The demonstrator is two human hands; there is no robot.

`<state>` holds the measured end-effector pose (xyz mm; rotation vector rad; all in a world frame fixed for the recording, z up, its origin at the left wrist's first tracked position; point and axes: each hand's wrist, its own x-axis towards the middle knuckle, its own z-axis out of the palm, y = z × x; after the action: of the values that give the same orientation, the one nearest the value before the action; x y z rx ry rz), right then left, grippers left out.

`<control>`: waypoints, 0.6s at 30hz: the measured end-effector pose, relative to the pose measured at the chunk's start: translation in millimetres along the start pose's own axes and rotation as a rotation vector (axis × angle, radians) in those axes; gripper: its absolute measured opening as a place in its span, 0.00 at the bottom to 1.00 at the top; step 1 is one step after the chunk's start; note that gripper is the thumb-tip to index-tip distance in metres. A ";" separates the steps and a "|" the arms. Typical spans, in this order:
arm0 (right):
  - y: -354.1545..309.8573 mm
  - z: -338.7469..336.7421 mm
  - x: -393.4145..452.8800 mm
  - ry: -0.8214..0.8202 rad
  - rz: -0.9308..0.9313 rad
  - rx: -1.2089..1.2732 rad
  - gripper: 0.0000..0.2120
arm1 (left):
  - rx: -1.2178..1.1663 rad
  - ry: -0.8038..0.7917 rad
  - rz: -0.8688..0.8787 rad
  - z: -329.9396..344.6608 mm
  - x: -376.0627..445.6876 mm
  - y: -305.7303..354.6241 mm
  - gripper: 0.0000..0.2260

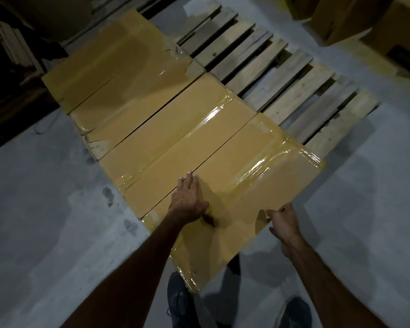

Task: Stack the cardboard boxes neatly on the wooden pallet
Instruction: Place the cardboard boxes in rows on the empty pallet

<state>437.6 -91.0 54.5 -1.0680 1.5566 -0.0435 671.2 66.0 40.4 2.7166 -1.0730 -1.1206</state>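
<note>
Head view | step: seating nearest box (pixel 246 185) in pallet (pixel 294 91) row | left hand (pixel 189 200) flat on top, fingers straight | right hand (pixel 284 223) at near edge (grip unclear) | next: likely push flush against neighbour box (pixel 175 138).

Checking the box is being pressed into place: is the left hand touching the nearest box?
Touching. The head view shows the left hand flat on the nearest box's top.

Grey concrete floor (pixel 45 209) is showing dark stains and scuffs, lighting is looking pretty dim, and more brown cartons (pixel 365 17) are sitting off in the far right corner.
</note>
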 end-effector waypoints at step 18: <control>-1.5 -8.7 -3.1 -0.027 -0.062 -0.336 0.15 | 0.066 -0.046 0.018 -3.8 5.3 -1.3 0.57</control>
<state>431.1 -94.3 60.5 -1.3736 1.5387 0.1964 677.1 62.9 39.6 2.7375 -1.1590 -1.1712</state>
